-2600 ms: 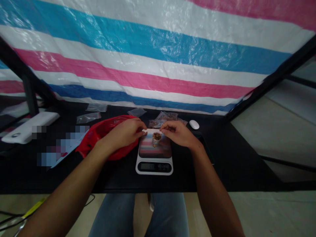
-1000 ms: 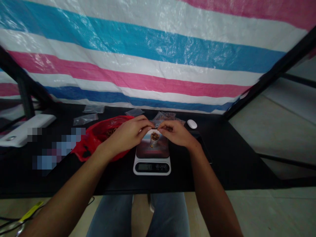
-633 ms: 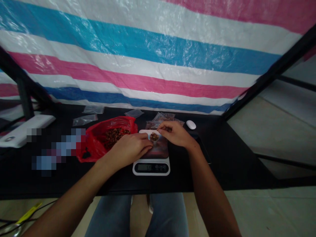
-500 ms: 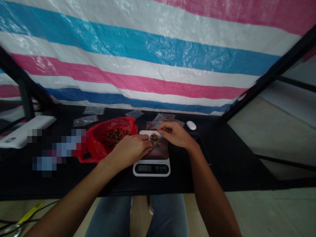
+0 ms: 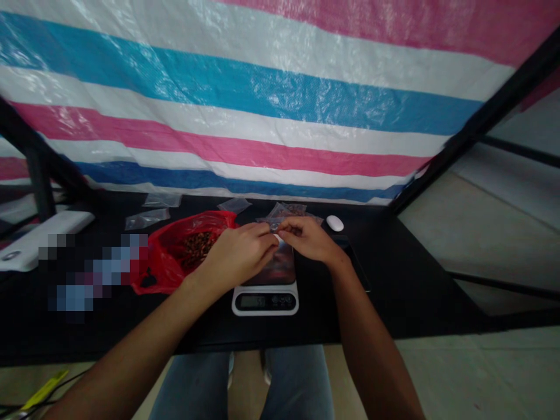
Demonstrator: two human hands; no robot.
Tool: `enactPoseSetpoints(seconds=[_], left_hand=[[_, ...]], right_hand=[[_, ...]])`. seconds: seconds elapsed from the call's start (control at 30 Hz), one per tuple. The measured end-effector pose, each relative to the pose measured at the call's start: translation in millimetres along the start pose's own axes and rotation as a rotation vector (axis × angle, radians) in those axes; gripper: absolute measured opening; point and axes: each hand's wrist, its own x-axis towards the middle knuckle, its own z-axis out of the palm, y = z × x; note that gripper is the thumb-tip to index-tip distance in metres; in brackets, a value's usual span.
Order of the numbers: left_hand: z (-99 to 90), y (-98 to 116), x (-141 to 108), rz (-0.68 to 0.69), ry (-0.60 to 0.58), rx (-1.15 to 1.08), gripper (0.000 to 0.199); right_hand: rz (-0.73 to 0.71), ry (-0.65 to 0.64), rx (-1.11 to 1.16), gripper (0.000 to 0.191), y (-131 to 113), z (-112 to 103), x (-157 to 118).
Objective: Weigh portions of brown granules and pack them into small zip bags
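My left hand [image 5: 236,254] and my right hand [image 5: 308,239] meet above the back of a digital kitchen scale [image 5: 265,301]. Their fingertips pinch together at a sliver of a small white cup [image 5: 279,238], and the fingers hide most of it. I cannot see the brown pieces inside the cup. The scale's dark patterned platform [image 5: 280,268] shows below my fingers, and its display is too dim to read. Left of my left hand lies a red plastic bag [image 5: 164,262] holding brown dried pieces [image 5: 195,248].
Several small clear plastic bags [image 5: 146,219] lie on the black tabletop [image 5: 394,291] behind the scale, with a heap of them [image 5: 289,211] at the back. A white computer mouse [image 5: 335,223] sits to the right. A long white box [image 5: 39,239] lies at the left.
My left hand has moved from beside the cup up to its top, meeting my right fingertips and now covering the cup. The view has shifted slightly.
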Motion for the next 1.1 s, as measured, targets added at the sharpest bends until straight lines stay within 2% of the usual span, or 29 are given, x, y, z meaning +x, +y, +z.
enactPoseSetpoints(seconds=[0.27, 0.47, 0.6, 0.7, 0.8, 0.93, 1.1], left_hand=[[6.4, 4.5, -3.2, -0.069, 0.014, -0.003, 0.016], [-0.7, 3.9, -4.7, -0.085, 0.075, -0.112, 0.027], [-6.9, -15.0, -5.2, -0.179, 0.136, -0.233, 0.03], [-0.5, -36.0, -1.9, -0.233, 0.095, -0.282, 0.03], [16.0, -50.1, 5.0, -0.091, -0.012, -0.356, 0.034], [35.3, -51.9, 15.1, 0.08, -0.092, -0.431, 0.031], [41.2, -49.6, 16.2, 0.116, -0.085, -0.452, 0.034]], right_hand=[[-0.011, 0.033, -0.007, 0.013, 3.0, -0.8, -0.1], [-0.018, 0.079, -0.001, 0.017, 3.8, -4.7, 1.1], [-0.017, 0.138, -0.026, 0.019, 7.4, -6.7, 2.3], [0.001, 0.071, -0.019, 0.013, 8.9, -4.8, 1.5], [0.03, -0.063, 0.0, 0.025, 6.1, -2.3, -1.4], [0.02, -0.188, -0.009, 0.043, -3.4, -1.8, -6.1], [0.061, -0.217, 0.012, 0.04, -13.6, -0.1, -8.0]])
